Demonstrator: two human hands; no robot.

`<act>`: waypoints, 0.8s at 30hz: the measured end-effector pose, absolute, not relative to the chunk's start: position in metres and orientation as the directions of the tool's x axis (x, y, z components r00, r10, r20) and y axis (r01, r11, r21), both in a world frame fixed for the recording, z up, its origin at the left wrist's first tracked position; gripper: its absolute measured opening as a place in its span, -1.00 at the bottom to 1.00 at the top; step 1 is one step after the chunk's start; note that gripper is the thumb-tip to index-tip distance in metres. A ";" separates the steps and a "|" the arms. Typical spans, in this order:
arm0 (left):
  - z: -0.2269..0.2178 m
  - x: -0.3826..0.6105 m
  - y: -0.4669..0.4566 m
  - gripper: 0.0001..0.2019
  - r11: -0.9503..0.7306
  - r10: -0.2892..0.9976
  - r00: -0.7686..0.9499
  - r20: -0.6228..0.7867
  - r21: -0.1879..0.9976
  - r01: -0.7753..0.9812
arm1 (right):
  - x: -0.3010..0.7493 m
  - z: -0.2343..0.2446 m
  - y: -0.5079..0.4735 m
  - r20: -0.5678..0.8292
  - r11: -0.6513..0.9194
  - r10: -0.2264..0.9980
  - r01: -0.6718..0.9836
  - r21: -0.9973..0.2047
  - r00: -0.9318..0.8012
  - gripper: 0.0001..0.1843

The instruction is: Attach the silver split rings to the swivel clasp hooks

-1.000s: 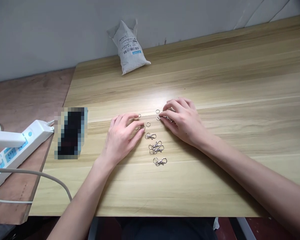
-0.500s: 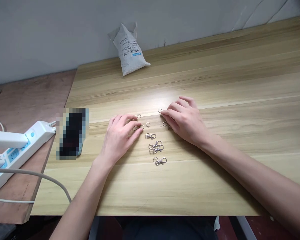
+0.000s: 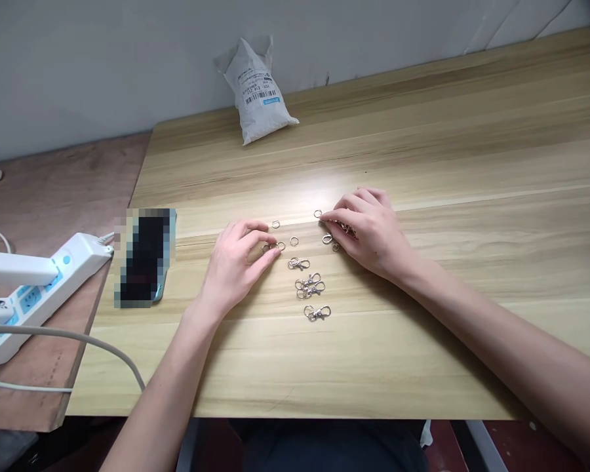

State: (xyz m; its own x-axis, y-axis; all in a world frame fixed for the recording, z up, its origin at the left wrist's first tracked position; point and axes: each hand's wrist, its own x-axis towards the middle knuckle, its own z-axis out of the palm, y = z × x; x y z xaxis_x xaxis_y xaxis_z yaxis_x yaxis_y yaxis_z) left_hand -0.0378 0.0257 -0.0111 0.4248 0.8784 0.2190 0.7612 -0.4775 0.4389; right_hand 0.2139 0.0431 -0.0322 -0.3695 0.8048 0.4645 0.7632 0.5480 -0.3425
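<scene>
My left hand (image 3: 240, 259) rests at the left of the small metal parts, its thumb and index finger pinched on a silver key ring (image 3: 281, 246). Another ring lies partly hidden under those fingers. Over a cluster of metal swivel clasps (image 3: 345, 228), my right hand (image 3: 366, 226) is spread, thumb and index finger apart. It covers most of the cluster. One ring (image 3: 317, 214) lies by its index fingertip. Between the hands are two loose rings, one farther back (image 3: 276, 224) and one nearer (image 3: 294, 241). Several swivel clasps with rings (image 3: 317, 313) form a column toward me.
A white shipping bag (image 3: 260, 98) leans by the wall at the back. On the left lies a phone (image 3: 145, 259) with a blurred screen. Beyond it, a white power strip (image 3: 44, 288) and grey cable (image 3: 93, 341) sit on a lower brown board (image 3: 78, 190).
My right thumb and index finger have parted, so more of the clasps under that hand show. My left hand keeps nearly the same pose. The whole view has shifted slightly.
</scene>
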 end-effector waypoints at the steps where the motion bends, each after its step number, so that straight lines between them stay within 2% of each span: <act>1: -0.011 -0.037 0.026 -0.91 -0.471 0.882 0.419 0.218 0.452 0.757 | 0.214 -0.033 0.043 0.463 0.545 0.809 0.757 -0.360 -0.362 -0.77; 10: -0.013 -0.034 0.021 -0.93 -0.444 0.895 0.383 0.229 0.530 0.723 | 0.214 -0.033 0.043 0.433 0.530 0.833 0.722 -0.444 -0.345 -0.79; 24: -0.013 -0.029 0.014 -0.94 -0.485 0.874 0.430 0.228 0.479 0.732 | 0.214 -0.036 0.041 0.394 0.585 0.808 0.673 -0.452 -0.438 -0.76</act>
